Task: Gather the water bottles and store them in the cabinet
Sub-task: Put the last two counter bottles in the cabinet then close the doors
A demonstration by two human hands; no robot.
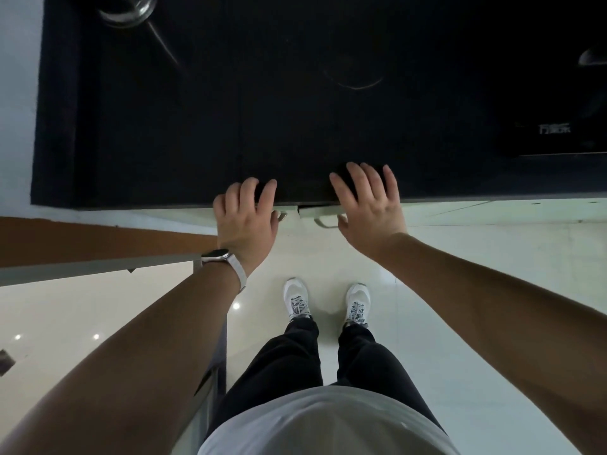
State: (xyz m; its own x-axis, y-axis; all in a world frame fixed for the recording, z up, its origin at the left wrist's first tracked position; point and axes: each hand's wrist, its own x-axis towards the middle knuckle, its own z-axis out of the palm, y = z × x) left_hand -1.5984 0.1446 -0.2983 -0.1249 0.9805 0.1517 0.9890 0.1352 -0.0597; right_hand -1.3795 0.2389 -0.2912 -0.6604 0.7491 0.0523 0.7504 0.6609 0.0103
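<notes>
I look straight down at a black countertop (230,126). My left hand (246,221), with a watch on its wrist, hovers over the counter's front edge, fingers loosely curled and holding nothing. My right hand (369,208) is beside it with fingers spread, also with nothing in it. Below the edge, between the hands, the pale cabinet doors (320,211) show their top edges. A door handle (325,223) is just left of my right thumb. No water bottle is clearly in view.
A clear round glass object (126,9) stands at the counter's far left corner. A black cooktop (555,133) is set into the counter at right. A brown and grey frame (98,264) runs along my left. My feet (328,303) stand on pale glossy tiles.
</notes>
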